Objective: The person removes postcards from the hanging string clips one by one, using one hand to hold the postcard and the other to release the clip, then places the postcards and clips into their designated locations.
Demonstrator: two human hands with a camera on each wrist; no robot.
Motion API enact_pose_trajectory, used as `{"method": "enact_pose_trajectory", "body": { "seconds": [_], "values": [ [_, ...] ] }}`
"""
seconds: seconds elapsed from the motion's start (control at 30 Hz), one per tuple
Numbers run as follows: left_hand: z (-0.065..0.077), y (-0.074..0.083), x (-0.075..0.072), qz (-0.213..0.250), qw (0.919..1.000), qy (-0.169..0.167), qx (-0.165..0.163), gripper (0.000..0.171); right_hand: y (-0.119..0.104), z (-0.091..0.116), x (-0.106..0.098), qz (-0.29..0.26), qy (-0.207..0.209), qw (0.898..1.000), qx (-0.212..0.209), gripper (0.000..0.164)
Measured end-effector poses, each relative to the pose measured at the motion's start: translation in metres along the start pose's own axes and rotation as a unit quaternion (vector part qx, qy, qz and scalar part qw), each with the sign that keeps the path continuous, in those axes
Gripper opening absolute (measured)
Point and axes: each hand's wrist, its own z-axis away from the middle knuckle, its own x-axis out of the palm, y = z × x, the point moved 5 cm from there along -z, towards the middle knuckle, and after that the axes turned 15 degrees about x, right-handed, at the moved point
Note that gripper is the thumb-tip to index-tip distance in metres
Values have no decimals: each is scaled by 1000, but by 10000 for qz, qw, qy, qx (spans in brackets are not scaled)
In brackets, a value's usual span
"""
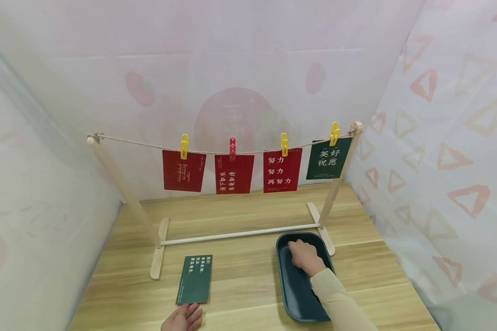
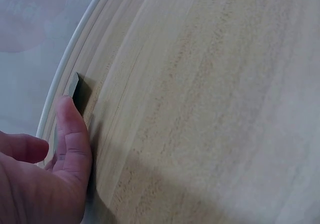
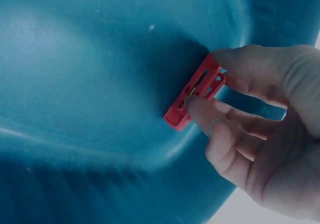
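My left hand (image 1: 184, 318) holds a green card (image 1: 195, 278) with white writing by its near edge, low over the table. In the left wrist view, this card (image 2: 74, 86) appears nearly edge-on beyond the fingers, and much of it is hidden by the hand. Inside a dark blue tray (image 1: 289, 294), my right hand (image 1: 306, 257) pinches a red clothespin (image 3: 192, 96) between thumb and fingertips. The clothespin is hidden by the hand in the head view.
Behind the hands stands a wooden rack (image 1: 124, 188) with a twine line (image 1: 141, 143). Yellow clothespins (image 1: 284, 145) and a red one (image 1: 232, 149) hold red cards (image 1: 282, 170) and another green card (image 1: 327, 158). A white rod (image 1: 240, 234) joins the rack's feet.
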Motion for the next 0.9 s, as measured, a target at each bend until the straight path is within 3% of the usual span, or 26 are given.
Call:
{"method": "enact_pose_trajectory", "body": {
  "seconds": [0.37, 0.53, 0.67, 0.8, 0.9],
  "values": [
    [3, -9, -2, -336, 9993, 165, 38, 46, 5, 3, -4, 63, -88, 9998, 145, 13],
    [9, -1, -3, -264, 9994, 80, 200, 47, 4, 1, -18, 24, -105, 9997, 204, 6],
    [12, 6, -3, -307, 9981, 315, 430, 42, 3, 0, -30, -59, -208, 9993, 299, 13],
    [13, 18, 0, -313, 9945, 683, 735, 38, -1, -3, -42, -648, -422, 9969, 138, 32],
    [12, 31, 6, -234, 9915, 808, 992, 39, -5, -7, -53, -1401, -636, 9880, -141, 41]
  ]
}}
